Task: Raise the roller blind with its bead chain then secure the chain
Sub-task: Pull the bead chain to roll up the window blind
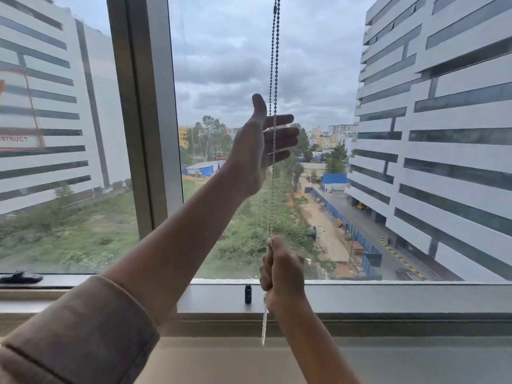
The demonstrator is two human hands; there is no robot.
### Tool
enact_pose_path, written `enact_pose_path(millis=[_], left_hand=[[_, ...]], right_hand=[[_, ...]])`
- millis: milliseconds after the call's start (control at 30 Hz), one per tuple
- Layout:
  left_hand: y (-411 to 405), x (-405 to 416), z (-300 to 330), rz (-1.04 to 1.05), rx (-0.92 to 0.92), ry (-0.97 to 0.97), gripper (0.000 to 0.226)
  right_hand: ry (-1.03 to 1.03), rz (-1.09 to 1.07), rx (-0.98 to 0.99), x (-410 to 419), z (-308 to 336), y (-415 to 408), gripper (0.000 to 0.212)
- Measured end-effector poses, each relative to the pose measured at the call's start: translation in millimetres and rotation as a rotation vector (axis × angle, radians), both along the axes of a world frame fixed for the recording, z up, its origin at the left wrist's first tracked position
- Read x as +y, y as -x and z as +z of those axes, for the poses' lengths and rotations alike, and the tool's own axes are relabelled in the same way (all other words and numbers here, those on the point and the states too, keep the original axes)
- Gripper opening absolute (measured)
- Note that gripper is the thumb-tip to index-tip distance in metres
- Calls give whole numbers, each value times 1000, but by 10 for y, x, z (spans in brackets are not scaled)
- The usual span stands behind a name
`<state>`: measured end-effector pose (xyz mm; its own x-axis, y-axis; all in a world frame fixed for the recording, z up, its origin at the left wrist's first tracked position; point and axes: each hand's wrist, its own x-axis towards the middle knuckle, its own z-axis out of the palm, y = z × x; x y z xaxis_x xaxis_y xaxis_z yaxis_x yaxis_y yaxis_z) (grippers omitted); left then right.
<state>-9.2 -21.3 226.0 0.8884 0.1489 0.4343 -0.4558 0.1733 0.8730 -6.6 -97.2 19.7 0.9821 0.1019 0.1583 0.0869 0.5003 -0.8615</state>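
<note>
A metal bead chain (274, 65) hangs in two strands down the middle of the window pane. My right hand (282, 268) is closed in a fist around the chain low down, just above the sill, and the chain's loop end dangles below the fist. My left hand (260, 145) is raised higher with thumb up and fingers spread, right behind the chain without gripping it. The roller blind itself is out of view above the frame.
A small black chain holder (248, 294) stands on the window sill (388, 297) just left of my right hand. A vertical window frame post (146, 120) rises at the left. A black window handle (20, 277) lies at the far left.
</note>
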Motion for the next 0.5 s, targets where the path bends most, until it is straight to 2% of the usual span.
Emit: enact_pose_path(millis=[167, 333, 500], left_hand=[[51, -103, 81, -57, 48, 96, 70], [68, -194, -104, 179, -23, 132, 82], [141, -313, -434, 243, -128, 82, 72]], right_hand=[[20, 10, -3, -27, -181, -32, 63], [96, -9, 6, -38, -249, -39, 62], [203, 15, 75, -76, -424, -25, 62]])
